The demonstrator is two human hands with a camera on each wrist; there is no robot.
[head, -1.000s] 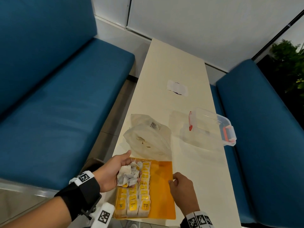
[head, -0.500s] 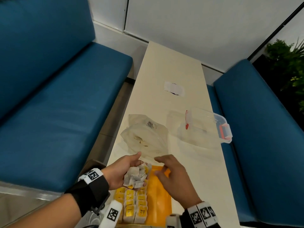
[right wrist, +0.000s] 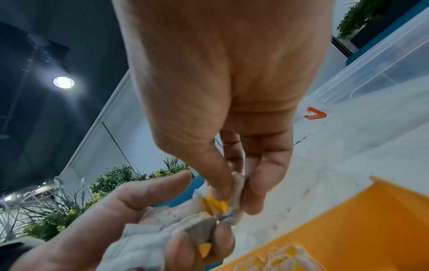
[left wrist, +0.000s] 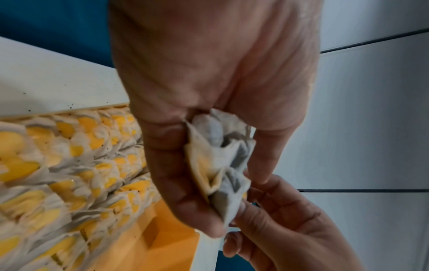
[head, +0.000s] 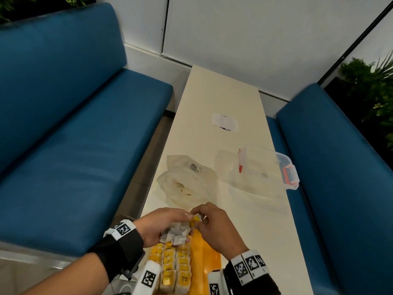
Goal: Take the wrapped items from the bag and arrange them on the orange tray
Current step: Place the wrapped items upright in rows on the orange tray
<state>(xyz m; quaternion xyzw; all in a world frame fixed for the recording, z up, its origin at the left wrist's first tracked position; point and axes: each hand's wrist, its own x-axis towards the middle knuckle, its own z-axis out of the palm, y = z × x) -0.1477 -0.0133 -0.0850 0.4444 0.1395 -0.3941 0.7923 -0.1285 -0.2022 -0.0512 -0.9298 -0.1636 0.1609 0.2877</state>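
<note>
Wrapped items (head: 175,232), a crumpled bunch of white-and-yellow packets, sit clutched in the left hand (head: 158,225), held just above the far end of the orange tray (head: 210,260). The right hand (head: 214,226) meets it there, thumb and fingers (right wrist: 255,185) pinching one packet (right wrist: 228,199) at the bunch's edge. The step in hand looks like drawing a single packet free; the next move would call for a clean pull without spilling the rest, then setting it down in line on the tray's bare right strip. Below the fingers, packets in rows (head: 173,268) already fill the tray's left part. Beyond the fingers on the worktop (head: 214,92) lies the clear bag (head: 188,184), slack and seemingly near empty. Farther right of it stands a clear box (head: 266,167) with red clips, nothing visible inside.
</note>
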